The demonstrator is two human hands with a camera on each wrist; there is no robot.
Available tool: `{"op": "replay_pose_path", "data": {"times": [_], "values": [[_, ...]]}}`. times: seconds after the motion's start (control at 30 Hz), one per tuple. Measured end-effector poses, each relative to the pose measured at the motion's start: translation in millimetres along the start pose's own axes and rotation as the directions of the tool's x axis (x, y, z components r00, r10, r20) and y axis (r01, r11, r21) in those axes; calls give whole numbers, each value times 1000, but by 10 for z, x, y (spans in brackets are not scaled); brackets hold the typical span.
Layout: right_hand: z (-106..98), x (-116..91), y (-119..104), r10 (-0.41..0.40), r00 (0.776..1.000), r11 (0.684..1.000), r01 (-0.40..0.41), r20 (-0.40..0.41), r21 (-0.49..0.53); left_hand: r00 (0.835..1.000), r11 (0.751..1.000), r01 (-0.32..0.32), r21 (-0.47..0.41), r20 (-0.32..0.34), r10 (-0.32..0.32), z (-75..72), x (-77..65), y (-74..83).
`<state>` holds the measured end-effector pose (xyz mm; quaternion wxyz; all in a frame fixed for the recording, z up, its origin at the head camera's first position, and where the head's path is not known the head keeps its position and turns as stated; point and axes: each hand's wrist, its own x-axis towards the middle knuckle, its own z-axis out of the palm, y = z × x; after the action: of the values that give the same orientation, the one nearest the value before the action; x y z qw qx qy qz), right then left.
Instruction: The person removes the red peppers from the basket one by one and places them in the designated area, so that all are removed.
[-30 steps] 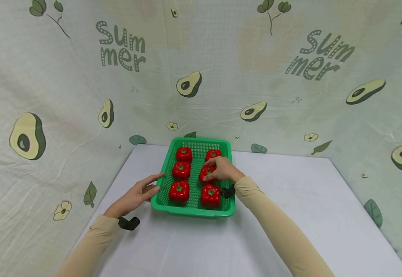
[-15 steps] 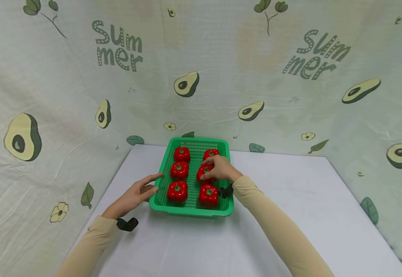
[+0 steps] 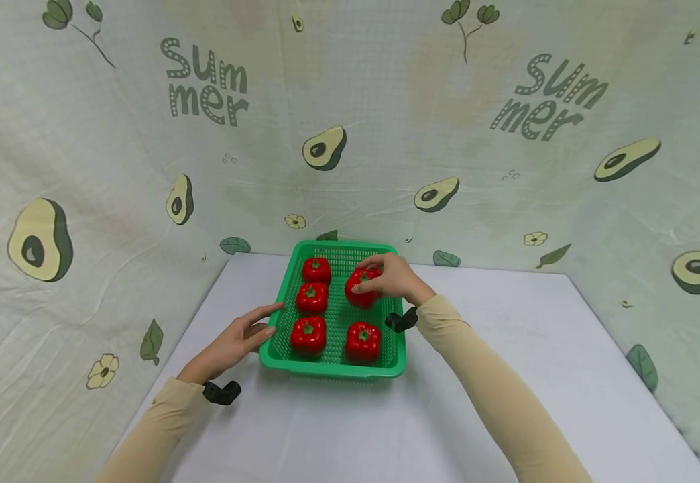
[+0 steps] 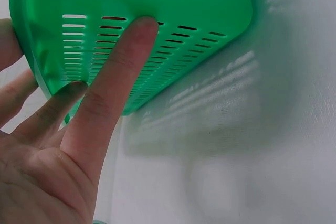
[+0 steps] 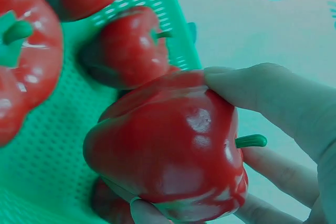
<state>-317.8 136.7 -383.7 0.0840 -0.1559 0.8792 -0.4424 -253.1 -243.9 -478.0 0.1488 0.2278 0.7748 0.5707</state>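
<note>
My right hand [image 3: 395, 276] grips a red bell pepper [image 3: 357, 295] with a green stem, thumb and fingers at its sides. In the right wrist view this held bell pepper [image 5: 168, 150] is raised over the green basket [image 3: 333, 368], apart from its floor. My left hand [image 3: 235, 343] touches the basket's left side with fairly straight fingers; in the left wrist view one finger [image 4: 113, 82] lies against the slotted outer wall. Three more bell peppers line the basket's left half, such as the near-left one [image 3: 308, 337]. Another bell pepper [image 3: 363, 343] sits near right; a far-right one is mostly hidden behind my right hand.
The basket stands on a white tabletop [image 3: 495, 349], towards its back edge. Behind and at both sides hangs a pale cloth [image 3: 380, 100] printed with avocados and lettering. Black wrist cameras, one on the right wrist [image 3: 401, 320], sit close to the basket.
My right hand has lifted the middle bell pepper of the right row, up and away from me. The left hand stays at the basket's side. The head view has shifted slightly.
</note>
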Motion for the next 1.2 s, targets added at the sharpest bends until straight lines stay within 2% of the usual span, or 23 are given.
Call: {"op": "replay_pose_path", "data": {"times": [0.23, 0.47, 0.57, 0.77, 1.0, 1.2], "values": [[-211, -53, -176, -8, 1000, 1000, 8, -12, 17, 1000, 1000, -2, 19, -4, 2, 4, -17, -6], [-432, -118, -324, -43, 996, 998, 47, -82, 42, 1000, 999, 2, 34, -11, -1, 3, -22, 1], [-478, -123, -340, -55, 994, 998, 59, -97, 37, 999, 999, 22, 37, -25, -21, 4, -30, 1], [-553, -153, -273, -40, 981, 999, 46, -191, 29, 999, 999, 30, 36, -30, -29, 25, -31, 5], [-674, -204, -142, 7, 950, 998, 11, -312, 58, 999, 999, 26, 25, -22, -26, 45, -29, 13], [-785, -228, 7, 63, 939, 993, -27, -338, 111, 999, 999, 21, 37, -27, -20, 47, -32, 25]]}}
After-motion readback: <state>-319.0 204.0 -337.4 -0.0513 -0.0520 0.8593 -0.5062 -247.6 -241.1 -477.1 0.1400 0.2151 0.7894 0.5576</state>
